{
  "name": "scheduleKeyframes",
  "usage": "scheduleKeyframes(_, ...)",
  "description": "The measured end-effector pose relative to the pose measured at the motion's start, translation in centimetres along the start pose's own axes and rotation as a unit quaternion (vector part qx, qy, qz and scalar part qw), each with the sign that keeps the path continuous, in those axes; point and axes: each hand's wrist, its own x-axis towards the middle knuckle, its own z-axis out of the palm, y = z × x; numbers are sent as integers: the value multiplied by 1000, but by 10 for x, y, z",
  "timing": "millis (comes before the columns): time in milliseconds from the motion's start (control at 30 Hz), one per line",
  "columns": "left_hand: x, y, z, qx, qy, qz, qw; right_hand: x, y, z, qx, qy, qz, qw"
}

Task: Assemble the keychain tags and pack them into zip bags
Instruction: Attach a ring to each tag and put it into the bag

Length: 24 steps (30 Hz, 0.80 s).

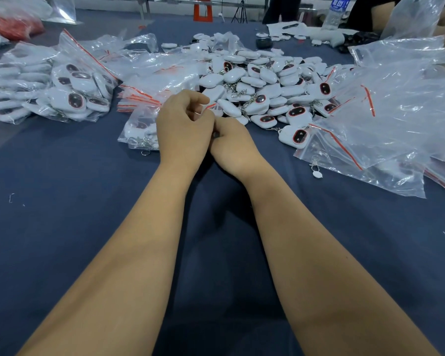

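Head cam, only view I've got. Both hands meet at the centre of the blue bench (62, 227), just at the near edge of the pile of loose tags (262, 80). Left hand (184, 129) has its fingers curled inward, thumb and forefinger meeting near a strip of red (210, 106) at its 1 o'clock, prob. the seal of a zip bag, though I can't confirm the pinch. Right hand (233, 142) is tucked under and against the left, knuckles up, fingers curled out of sight; can't tell what it has hold of, if anything.

Task items: tag pile spreads from 12 to 2 o'clock of the hands. A part-filled bag (139, 133) lies at 9 o'clock, touching the left wrist area. Packed bags (70, 91) stacked at 10 o'clock. Empty bags (396, 119) heaped at 3 o'clock.

Risks, my read: whatever's being worked is small and masked, so a slip could drop a ring or chain into the pile and lose it. Left forearm sits close to the part-filled bag; a sweep could spill it.

Hidden: fingertips of both hands, the item btwn them. A loose ring (145, 152) lies by the bag at 8 o'clock. Far-side ppl cut off at the top edge.
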Motion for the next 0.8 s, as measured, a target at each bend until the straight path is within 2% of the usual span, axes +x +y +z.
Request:
scheduleKeyframes(167,2,-6,1,44,-27,-45,998,-1,1,-2,14,22,-19,999)
scheduleKeyframes(300,2,-8,-2,100,7,-45,994,0,0,-2,-12,-3,-20,1000)
scheduleKeyframes(400,1,-4,-4,50,60,5,997,4,3,1,-87,-35,-38,995)
scheduleKeyframes(567,-7,4,-2,58,6,90,994,6,8,7,-206,-30,-72,976)
scheduleKeyframes(700,-4,-1,0,85,-14,41,995,3,3,5,-172,4,-60,983)
scheduleKeyframes(800,0,-6,1,96,-24,-7,995,0,-3,-1,-41,99,-16,994)
